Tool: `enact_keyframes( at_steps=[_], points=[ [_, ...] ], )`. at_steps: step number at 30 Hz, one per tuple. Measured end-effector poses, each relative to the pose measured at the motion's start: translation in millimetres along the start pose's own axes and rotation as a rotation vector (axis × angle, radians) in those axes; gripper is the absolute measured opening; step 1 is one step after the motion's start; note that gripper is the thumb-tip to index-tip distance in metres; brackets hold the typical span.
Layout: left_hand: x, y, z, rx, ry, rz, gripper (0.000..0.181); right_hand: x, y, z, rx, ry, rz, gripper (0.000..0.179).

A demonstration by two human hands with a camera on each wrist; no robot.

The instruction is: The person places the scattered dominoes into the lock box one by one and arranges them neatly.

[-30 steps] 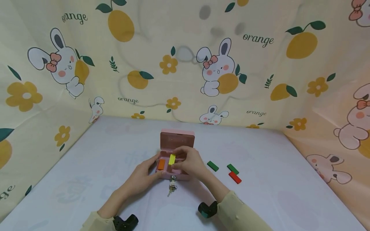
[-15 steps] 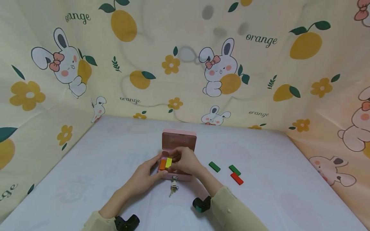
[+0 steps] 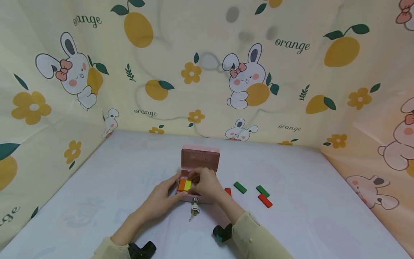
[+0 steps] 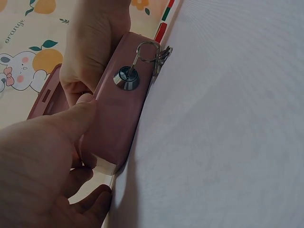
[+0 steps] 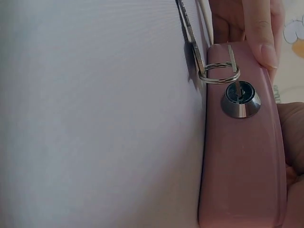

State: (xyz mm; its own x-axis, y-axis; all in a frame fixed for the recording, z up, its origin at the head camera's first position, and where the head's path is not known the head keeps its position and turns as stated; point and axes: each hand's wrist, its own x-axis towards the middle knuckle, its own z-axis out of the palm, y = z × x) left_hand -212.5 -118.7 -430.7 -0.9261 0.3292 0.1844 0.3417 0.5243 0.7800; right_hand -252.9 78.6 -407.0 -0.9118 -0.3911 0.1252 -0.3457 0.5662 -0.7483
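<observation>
A small pink metal cash box [image 3: 191, 198] stands on the table with its lid [image 3: 199, 159] raised. Inside at the left, an orange block [image 3: 182, 185] and a yellow block [image 3: 188, 185] lie side by side. My right hand [image 3: 207, 185] reaches into the box and pinches the yellow block by its two ends. My left hand [image 3: 161, 198] grips the box's left front corner, with the thumb over the front rim, as the left wrist view shows. A key sits in the front lock [image 5: 241, 100], and more keys [image 3: 194, 212] hang from its ring. My right hand covers the box's right side.
To the right of the box lie a green block [image 3: 240, 187], another green block [image 3: 262, 190] and a red block [image 3: 265, 200] touching it. A second red block [image 3: 228, 191] shows partly behind my right wrist. A printed cloth [image 3: 207, 90] rises behind the table.
My right hand has moved left and down with the yellow block, which now lies flat against the orange one. A red block has come into sight beside the right wrist. The left hand stays put.
</observation>
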Motion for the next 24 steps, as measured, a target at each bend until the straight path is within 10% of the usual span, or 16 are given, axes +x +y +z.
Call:
enact_keyframes(
  at_steps=[24],
  points=[
    [-1.8,-1.7,1.4,0.004,0.001,-0.001,0.08,-2.0,-2.7,-1.8,-0.069,-0.001,-0.023,0.042]
  ],
)
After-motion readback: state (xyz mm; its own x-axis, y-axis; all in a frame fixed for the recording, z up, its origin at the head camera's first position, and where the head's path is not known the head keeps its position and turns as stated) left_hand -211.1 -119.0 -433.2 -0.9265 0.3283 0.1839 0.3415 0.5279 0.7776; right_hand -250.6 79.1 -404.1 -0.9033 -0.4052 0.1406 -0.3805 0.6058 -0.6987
